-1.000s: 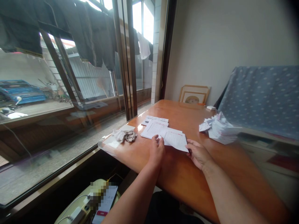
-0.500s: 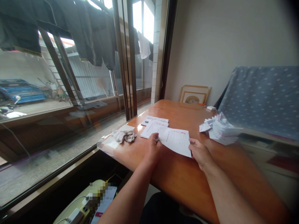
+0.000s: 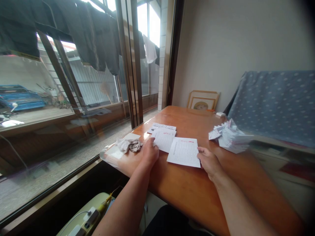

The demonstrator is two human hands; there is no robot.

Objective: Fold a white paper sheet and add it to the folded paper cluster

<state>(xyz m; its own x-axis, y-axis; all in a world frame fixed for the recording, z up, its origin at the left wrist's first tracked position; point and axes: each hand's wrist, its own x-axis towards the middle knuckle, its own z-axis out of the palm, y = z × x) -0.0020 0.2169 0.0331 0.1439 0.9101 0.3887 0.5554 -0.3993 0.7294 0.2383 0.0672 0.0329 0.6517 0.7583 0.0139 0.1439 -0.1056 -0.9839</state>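
My right hand (image 3: 209,161) pinches the right edge of a white printed sheet of paper (image 3: 184,152) with a red mark near its top. The sheet lies close over the brown table. My left hand (image 3: 150,151) is closed at the left edge of another printed sheet (image 3: 164,140), its thumb on top and its other fingers mostly hidden. That sheet partly overlaps more printed paper (image 3: 162,126) behind it. Left of my left hand lies a crumpled grey-and-white cloth (image 3: 129,145).
A pile of folded papers (image 3: 228,136) stands on the right of the table (image 3: 187,183), near a small white box (image 3: 220,114). Wooden frames (image 3: 203,100) lean against the wall. Window glass runs along the left. A power strip (image 3: 91,218) sits low at the left.
My left hand has left the right-hand sheet and moved left to the other paper's edge. The right-hand sheet now lies flatter and apart from it; my right hand keeps its hold.
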